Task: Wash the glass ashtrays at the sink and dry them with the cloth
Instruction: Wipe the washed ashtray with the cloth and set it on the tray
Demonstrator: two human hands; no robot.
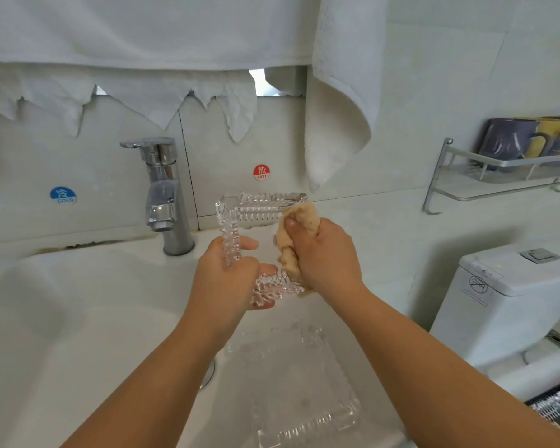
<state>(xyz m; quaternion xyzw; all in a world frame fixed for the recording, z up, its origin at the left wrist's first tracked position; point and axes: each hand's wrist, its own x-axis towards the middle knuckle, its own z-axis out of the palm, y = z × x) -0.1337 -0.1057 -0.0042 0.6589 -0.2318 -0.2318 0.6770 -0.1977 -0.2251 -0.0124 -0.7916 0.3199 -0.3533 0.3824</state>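
Note:
A square ribbed glass ashtray point(256, 208) is held up over the sink, tilted toward me. My left hand point(227, 279) grips its left and lower edge. My right hand point(320, 253) holds a bunched beige cloth point(301, 221) and presses it against the ashtray's right side. A second clear glass ashtray point(291, 389) lies flat on the sink rim below my hands, between my forearms.
White sink basin point(78, 334) with its drain point(207, 373) partly hidden by my left arm. Chrome tap point(162, 189) stands behind left. White towels point(337, 108) hang above. Toilet cistern point(505, 302) is at right, a wall rack with mugs point(530, 140) above it.

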